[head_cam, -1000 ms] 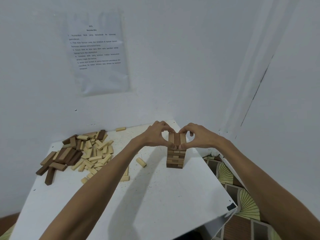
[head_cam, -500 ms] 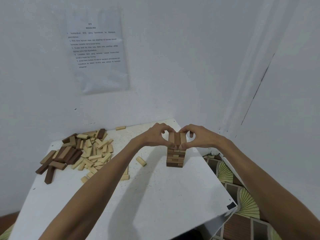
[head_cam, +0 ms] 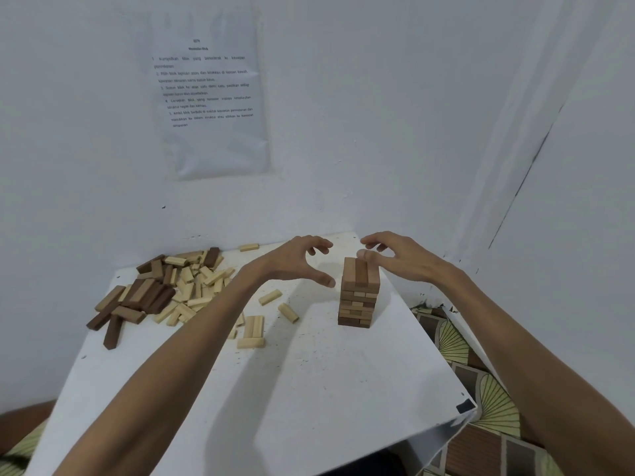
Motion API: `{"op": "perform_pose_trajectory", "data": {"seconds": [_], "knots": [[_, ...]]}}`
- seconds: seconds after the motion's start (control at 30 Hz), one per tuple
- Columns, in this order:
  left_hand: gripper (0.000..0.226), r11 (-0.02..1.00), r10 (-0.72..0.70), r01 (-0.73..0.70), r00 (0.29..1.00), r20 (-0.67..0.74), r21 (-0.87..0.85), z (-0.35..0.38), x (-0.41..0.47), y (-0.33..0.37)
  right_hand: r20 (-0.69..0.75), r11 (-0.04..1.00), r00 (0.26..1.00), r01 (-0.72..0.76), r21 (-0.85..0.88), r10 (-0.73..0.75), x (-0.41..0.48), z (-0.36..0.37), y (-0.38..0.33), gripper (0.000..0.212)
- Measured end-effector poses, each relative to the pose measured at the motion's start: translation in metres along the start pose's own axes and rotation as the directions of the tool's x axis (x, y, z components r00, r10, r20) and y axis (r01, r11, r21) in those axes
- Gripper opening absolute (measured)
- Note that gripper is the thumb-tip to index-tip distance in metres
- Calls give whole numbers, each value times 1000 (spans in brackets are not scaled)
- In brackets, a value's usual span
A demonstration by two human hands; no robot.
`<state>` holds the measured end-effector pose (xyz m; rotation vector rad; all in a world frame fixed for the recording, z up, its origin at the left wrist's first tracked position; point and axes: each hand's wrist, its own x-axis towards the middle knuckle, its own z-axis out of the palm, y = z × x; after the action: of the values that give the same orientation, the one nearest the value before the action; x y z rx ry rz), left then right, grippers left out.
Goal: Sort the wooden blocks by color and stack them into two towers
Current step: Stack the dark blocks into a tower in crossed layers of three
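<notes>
A tower of brown wooden blocks (head_cam: 359,293) stands upright near the right side of the white table (head_cam: 309,389). My left hand (head_cam: 299,261) hovers just left of its top with fingers loosely spread, clear of the blocks. My right hand (head_cam: 395,255) is at the tower's upper right, fingers relaxed, thumb close to the top layer. Neither hand holds anything. A mixed pile of dark and light blocks (head_cam: 161,286) lies at the back left of the table.
Three light blocks (head_cam: 252,331) lie side by side near my left forearm, with loose light blocks (head_cam: 288,312) beside them. One light block (head_cam: 249,247) lies by the wall. A printed sheet (head_cam: 209,94) hangs on the wall. Patterned floor (head_cam: 481,389) shows past the table's right edge.
Both hands have let go of the tower's top layer and spread apart to either side. The tower stands as before.
</notes>
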<state>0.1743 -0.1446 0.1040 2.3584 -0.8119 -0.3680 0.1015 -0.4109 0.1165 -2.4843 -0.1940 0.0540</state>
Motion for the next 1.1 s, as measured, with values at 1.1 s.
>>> {"op": "perform_pose_trajectory", "data": {"seconds": [1.1], "knots": [[27, 909, -380, 416, 854, -354, 29, -89, -162, -164, 241, 928, 921, 345, -141, -306, 117, 163, -177, 35]]}}
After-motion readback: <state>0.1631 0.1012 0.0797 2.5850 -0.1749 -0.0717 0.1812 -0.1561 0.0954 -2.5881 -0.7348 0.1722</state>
